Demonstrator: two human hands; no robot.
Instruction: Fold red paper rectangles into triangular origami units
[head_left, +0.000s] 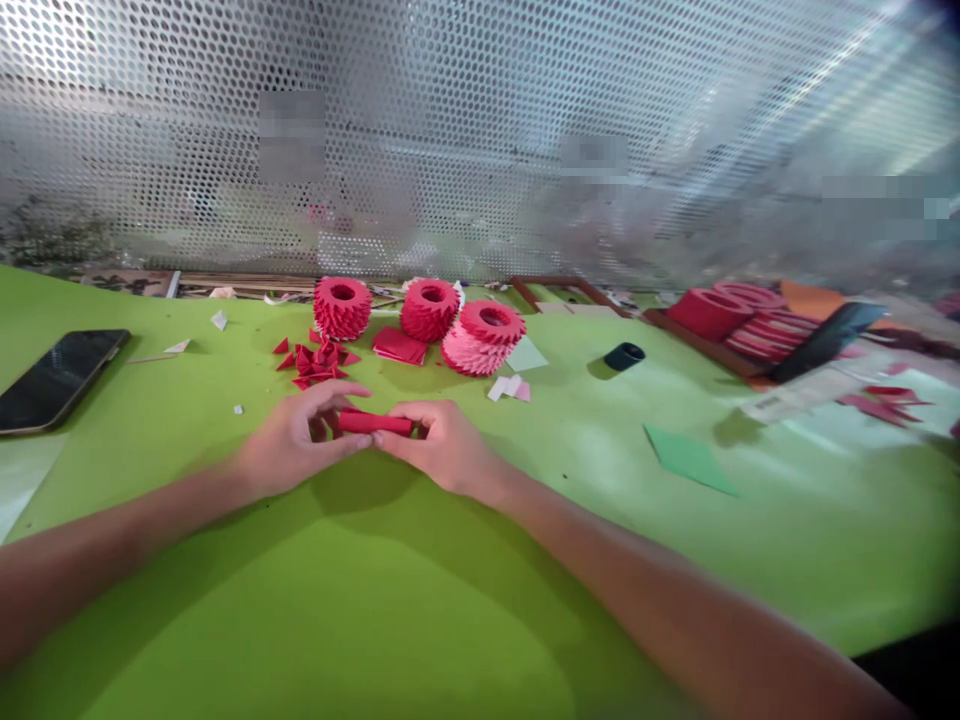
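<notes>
Over the green tabletop (480,600), near the middle of the view, the left hand (300,440) and the right hand (442,447) grip a folded red paper strip (373,423), each clenched around one end. At twelve o'clock stand red folded-paper rings (342,308), with loose red paper triangles (315,362) just left of them. A smartphone (56,380) lies at ten o'clock, a green paper sheet (688,458) at three.

A perforated metal screen (480,130) rises behind the bright green table (420,620), with pale light streaking across its upper right. Thin wooden strips (247,284) lie along the table's far edge, close to the screen.
</notes>
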